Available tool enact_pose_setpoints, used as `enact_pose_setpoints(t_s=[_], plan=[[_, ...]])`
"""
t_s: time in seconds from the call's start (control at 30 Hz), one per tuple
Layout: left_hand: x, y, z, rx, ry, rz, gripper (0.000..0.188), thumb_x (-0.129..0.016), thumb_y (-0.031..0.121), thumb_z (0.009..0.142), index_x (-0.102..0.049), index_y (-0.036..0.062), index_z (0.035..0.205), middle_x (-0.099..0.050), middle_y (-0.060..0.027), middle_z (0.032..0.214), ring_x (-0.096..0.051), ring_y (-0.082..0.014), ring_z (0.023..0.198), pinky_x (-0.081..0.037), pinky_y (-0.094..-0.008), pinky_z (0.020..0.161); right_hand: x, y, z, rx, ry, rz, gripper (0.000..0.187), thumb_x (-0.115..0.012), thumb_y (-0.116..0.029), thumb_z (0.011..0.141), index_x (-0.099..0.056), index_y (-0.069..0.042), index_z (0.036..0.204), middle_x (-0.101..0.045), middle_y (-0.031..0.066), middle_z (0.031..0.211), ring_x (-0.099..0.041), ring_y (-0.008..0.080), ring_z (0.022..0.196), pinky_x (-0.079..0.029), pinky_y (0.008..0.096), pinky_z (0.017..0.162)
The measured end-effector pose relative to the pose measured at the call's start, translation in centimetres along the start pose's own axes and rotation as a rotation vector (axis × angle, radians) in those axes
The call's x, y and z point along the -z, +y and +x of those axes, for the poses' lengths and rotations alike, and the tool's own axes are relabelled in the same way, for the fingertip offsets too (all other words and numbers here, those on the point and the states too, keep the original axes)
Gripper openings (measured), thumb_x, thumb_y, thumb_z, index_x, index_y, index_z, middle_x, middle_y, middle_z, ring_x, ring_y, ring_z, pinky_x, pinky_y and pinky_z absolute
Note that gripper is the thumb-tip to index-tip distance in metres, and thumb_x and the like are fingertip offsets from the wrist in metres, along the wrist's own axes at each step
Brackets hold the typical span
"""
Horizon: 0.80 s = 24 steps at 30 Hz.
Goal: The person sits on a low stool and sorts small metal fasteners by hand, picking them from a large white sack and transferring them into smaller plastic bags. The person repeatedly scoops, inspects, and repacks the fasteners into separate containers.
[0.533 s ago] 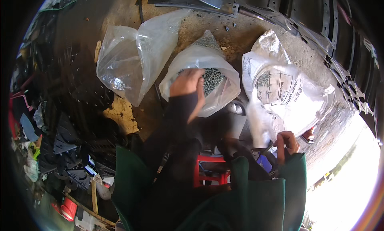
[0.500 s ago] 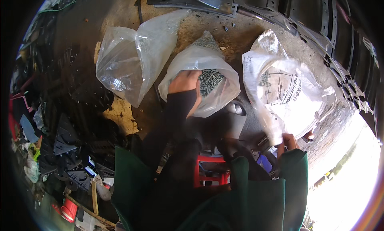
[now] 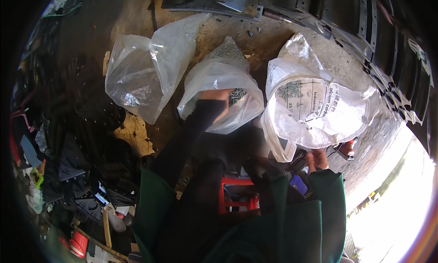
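My left hand (image 3: 218, 105) reaches into the mouth of a translucent plastic bag (image 3: 196, 85). Its fingers are hidden inside, beside a heap of small grey screws (image 3: 237, 96). To the right, a white printed sack (image 3: 346, 110) lies with its mouth spread wide, and more screws (image 3: 289, 90) show within it. Just below that sack's near rim is my right hand (image 3: 317, 161), fingers curled in. Whether it touches the rim or pinches anything is not clear. Another clear plastic bag (image 3: 137, 76) stands slack on the left, away from both hands.
A red plastic stool (image 3: 237, 182) is below, between my legs. Dark metal plates (image 3: 214, 1) line the far edge and upper right. Black parts (image 3: 73, 165) and clutter fill the left. A red-and-black object (image 3: 348, 146) lies right of my right hand.
The white sack's mouth has opened out, and its near edge has swung left, away from my right hand. My left hand has sunk lower into the middle bag.
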State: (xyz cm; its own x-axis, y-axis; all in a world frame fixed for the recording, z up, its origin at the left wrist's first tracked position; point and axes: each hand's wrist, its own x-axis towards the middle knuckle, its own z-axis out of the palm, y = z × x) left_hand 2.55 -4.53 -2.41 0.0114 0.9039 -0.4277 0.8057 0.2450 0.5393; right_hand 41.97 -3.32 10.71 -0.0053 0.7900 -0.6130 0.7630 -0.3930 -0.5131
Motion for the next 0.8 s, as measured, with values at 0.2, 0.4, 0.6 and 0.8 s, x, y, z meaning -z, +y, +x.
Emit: enact_pose_setpoints(t_s=[0.2, 0.4, 0.6, 0.8], plan=[[2.2, -2.2, -1.2, 0.116, -0.022, -1.418, 0.024, -0.045, 0.007, 0.098, -0.057, -0.0074, 0.113, -0.060, -0.0151, 0.110, -0.058, -0.0200, 0.096, -0.047, -0.0331, 0.085, -0.6, -4.1, 1.9, -0.220, -0.034, 0.751, 0.066, -0.057, -0.050, 0.093, -0.041, 0.002, 0.130, -0.064, 0.0183, 0.107, -0.067, 0.0260, 0.082, -0.057, 0.0349, 0.060], [4.8, 0.5, -1.8, 0.655, -0.016, -2.278, 0.019, -0.048, 0.012, 0.093, -0.056, -0.0049, 0.095, -0.057, -0.0168, 0.093, -0.056, -0.0262, 0.087, -0.045, -0.0337, 0.071, -1.5, -10.9, 2.2, -0.443, 0.008, 0.543, 0.033, -0.061, -0.023, 0.092, -0.056, 0.005, 0.109, -0.067, 0.0187, 0.096, -0.068, 0.0251, 0.078, -0.057, 0.0360, 0.062], [5.9, 1.3, -2.7, 0.533, -0.068, -2.316, 0.019, -0.050, 0.021, 0.094, -0.052, 0.0021, 0.092, -0.052, -0.0117, 0.079, -0.048, -0.0212, 0.071, -0.040, -0.0321, 0.059, -2.1, -14.8, -0.6, -0.161, -0.182, 0.902, 0.039, -0.060, -0.003, 0.088, -0.045, 0.000, 0.124, -0.063, 0.0112, 0.091, -0.061, 0.0158, 0.068, -0.050, 0.0278, 0.059], [7.3, 2.6, -3.8, 0.539, -0.042, -2.227, 0.023, -0.045, 0.026, 0.098, -0.052, 0.0055, 0.090, -0.050, -0.0077, 0.069, -0.039, -0.0160, 0.055, -0.033, -0.0281, 0.053, 1.4, -14.7, 0.5, -0.365, -0.588, -0.052, 0.016, -0.062, -0.013, 0.089, -0.061, 0.003, 0.089, -0.065, 0.0107, 0.068, -0.062, 0.0159, 0.057, -0.049, 0.0280, 0.052]])
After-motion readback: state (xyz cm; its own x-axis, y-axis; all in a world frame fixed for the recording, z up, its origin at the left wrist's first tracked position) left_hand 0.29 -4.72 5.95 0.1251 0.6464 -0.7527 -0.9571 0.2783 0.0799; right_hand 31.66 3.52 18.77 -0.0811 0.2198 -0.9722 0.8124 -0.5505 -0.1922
